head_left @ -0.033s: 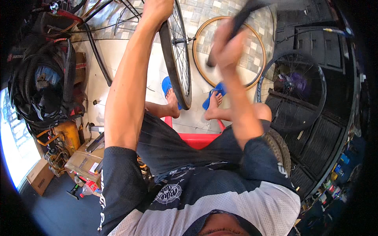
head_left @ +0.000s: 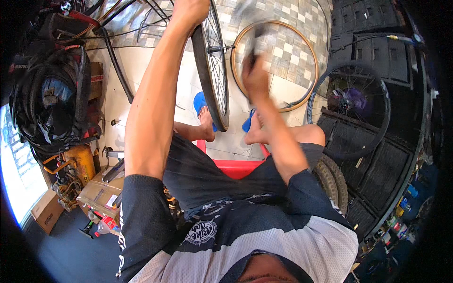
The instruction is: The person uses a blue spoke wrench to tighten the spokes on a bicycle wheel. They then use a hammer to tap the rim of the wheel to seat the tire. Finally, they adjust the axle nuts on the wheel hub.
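A spoked bicycle wheel with a black tyre (head_left: pixel 205 82) stands upright in front of me, its lower end between my feet. My left hand (head_left: pixel 191 13) is closed around its far upper part; the fingertips are partly hidden by the frame's top edge. My right hand (head_left: pixel 256 78) is raised just right of the wheel's axle (head_left: pixel 218 48), apart from the wheel. Its fingers are wrapped round a long dark handle-like object (head_left: pixel 251 55), smeared by motion, so its kind does not show.
A tan-rimmed bicycle tyre (head_left: pixel 315 61) lies on the tiled floor behind my right hand. Another wheel (head_left: pixel 388 99) leans at the right. Bundled black tyres (head_left: pixel 33 94), a yellow machine (head_left: pixel 80 162) and a cardboard box (head_left: pixel 96 193) stand at the left. Below me is a red stool (head_left: pixel 236 167).
My right hand has swung left, closer to the wheel, and the dark object's far end has moved from the upper right toward the wheel. My left hand and the wheel hold still.
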{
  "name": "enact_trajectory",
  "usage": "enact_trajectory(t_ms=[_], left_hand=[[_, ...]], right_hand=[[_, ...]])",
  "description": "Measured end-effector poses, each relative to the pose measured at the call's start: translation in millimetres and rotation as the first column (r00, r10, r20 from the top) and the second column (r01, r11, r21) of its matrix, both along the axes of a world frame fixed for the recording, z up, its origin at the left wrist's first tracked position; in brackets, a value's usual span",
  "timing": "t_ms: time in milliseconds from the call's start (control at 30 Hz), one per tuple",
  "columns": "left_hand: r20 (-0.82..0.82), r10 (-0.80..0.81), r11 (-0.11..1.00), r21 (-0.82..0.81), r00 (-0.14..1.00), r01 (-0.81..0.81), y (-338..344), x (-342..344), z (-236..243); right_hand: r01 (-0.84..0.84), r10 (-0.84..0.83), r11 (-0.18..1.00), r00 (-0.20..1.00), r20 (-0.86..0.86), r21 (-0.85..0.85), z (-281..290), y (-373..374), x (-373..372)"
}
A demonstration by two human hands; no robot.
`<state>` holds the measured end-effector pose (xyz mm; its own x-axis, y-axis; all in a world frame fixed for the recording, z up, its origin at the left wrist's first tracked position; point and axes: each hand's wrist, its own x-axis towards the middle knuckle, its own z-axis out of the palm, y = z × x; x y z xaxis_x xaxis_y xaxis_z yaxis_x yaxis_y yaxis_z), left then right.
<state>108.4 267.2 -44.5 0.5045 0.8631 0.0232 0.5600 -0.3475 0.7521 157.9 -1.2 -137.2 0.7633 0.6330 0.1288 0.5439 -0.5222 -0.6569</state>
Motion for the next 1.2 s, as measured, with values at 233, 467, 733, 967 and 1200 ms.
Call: enact_trajectory(t_ms=[233, 467, 733, 967, 1200], left_hand=[[-0.157, -0.061, 0.998, -0.032, 0.986, 0.056, 33.6, -14.4, 6.0], [-0.012, 0.029, 0.991, -0.130, 1.000, -0.030, 0.3, -11.0, 29.9], [0.066, 0.061, 0.976, -0.212, 0.996, -0.046, -2.9, -4.8, 37.0], [-0.115, -0.024, 0.999, 0.024, 0.993, 0.027, 12.0, -6.9, 20.2], [0.025, -0.007, 0.969, -0.246, 1.000, 0.013, -20.6, 23.8, 43.8]], right_hand=[[-0.194, 0.162, 0.596, 0.979, -0.120, -0.779, -115.6, -149.2, -80.6], [-0.081, 0.101, 0.991, 0.975, -0.197, 0.106, 93.6, 17.8, 12.4], [-0.036, 0.037, 0.946, 0.999, 0.003, 0.322, 73.5, 46.0, -2.0], [-0.126, -0.026, 0.902, 0.939, -0.343, -0.413, -87.3, -69.2, -39.4], [-0.094, 0.100, 0.955, 0.995, -0.008, 0.281, 131.5, 28.8, 26.4]])
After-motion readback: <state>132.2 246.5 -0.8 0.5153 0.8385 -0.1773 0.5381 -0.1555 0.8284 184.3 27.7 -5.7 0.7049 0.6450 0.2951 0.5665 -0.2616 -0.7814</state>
